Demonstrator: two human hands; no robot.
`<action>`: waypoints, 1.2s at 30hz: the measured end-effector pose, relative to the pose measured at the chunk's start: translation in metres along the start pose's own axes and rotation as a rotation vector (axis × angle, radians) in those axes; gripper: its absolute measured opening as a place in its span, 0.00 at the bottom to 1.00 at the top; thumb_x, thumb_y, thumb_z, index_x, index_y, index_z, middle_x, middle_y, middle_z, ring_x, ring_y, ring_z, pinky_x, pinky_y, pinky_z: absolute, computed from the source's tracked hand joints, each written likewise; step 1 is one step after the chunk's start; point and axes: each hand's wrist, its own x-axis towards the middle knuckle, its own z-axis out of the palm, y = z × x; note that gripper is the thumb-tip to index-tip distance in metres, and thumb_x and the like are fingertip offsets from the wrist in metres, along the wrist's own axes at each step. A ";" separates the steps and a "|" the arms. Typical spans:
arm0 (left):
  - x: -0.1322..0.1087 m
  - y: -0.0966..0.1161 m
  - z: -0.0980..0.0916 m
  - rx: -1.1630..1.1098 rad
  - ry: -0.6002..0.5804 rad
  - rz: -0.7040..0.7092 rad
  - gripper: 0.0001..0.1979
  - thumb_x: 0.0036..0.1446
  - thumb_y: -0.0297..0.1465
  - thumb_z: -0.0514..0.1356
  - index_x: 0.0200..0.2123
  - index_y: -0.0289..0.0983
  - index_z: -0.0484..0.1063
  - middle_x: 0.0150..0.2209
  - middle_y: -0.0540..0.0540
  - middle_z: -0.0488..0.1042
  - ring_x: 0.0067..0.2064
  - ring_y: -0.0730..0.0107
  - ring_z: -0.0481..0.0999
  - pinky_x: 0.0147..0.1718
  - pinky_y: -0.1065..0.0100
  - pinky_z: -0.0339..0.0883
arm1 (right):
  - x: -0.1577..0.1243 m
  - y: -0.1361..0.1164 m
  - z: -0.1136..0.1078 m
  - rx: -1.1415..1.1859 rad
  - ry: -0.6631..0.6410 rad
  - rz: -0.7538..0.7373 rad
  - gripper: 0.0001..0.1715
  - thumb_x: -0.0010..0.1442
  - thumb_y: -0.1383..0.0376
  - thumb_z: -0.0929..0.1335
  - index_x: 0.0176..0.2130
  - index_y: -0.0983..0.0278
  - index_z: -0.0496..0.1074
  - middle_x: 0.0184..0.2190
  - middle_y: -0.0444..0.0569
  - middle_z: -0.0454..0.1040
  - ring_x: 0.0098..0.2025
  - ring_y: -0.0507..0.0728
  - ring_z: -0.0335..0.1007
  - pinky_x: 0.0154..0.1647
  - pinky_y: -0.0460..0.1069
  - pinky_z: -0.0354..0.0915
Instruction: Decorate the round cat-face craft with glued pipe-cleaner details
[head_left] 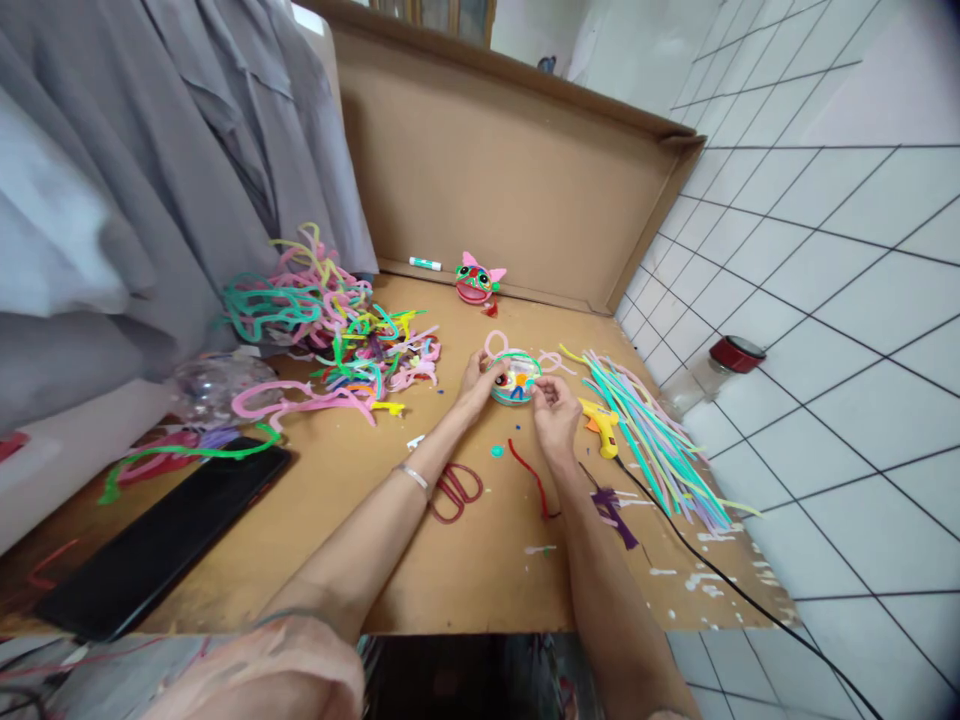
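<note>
A round craft piece (517,384) with a green pipe-cleaner rim and colourful shapes on its face is above the middle of the table. My left hand (477,380) grips its left side, thumb over the front. At its right edge, the fingers of my right hand (553,402) are pinched together; what they hold, if anything, is too small to tell. Behind the piece are a pink pipe-cleaner loop (496,345) and a twisted pink strip (556,361). Below my hands lie a small teal disc (497,452) and a red pipe cleaner (534,472).
A yellow glue gun (601,428) with a black cord lies right, beside straight pipe cleaners (652,430). Red-handled scissors (454,494) lie under my left forearm. Tangled pipe cleaners (315,300) and a black phone (169,540) occupy the left. A decorated face (475,280) and a marker (425,264) stand behind.
</note>
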 end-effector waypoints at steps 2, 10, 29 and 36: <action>-0.001 0.005 0.004 -0.003 0.024 -0.047 0.21 0.42 0.35 0.68 0.41 0.38 0.69 0.37 0.45 0.76 0.40 0.63 0.75 0.39 0.66 0.67 | -0.001 0.001 0.001 -0.011 0.005 -0.005 0.08 0.53 0.61 0.66 0.33 0.63 0.70 0.28 0.46 0.75 0.30 0.55 0.71 0.36 0.50 0.68; -0.010 0.008 0.008 0.010 -0.011 -0.013 0.15 0.41 0.32 0.65 0.36 0.37 0.70 0.35 0.48 0.75 0.34 0.70 0.72 0.34 0.70 0.66 | -0.003 0.001 0.000 -0.099 -0.029 -0.045 0.09 0.55 0.61 0.65 0.33 0.62 0.72 0.30 0.47 0.76 0.30 0.55 0.71 0.37 0.51 0.68; -0.017 0.000 0.003 0.083 -0.041 0.073 0.18 0.43 0.32 0.63 0.40 0.37 0.70 0.38 0.48 0.75 0.39 0.68 0.72 0.38 0.70 0.66 | -0.005 0.005 0.002 -0.205 -0.085 -0.036 0.08 0.56 0.61 0.65 0.34 0.61 0.72 0.29 0.46 0.77 0.31 0.57 0.72 0.37 0.50 0.67; -0.017 0.000 0.002 0.086 -0.037 0.068 0.20 0.42 0.32 0.63 0.43 0.38 0.71 0.41 0.46 0.75 0.40 0.67 0.73 0.39 0.69 0.67 | -0.007 -0.002 0.001 -0.323 -0.102 -0.071 0.07 0.56 0.65 0.64 0.33 0.62 0.72 0.29 0.48 0.76 0.32 0.57 0.71 0.37 0.51 0.65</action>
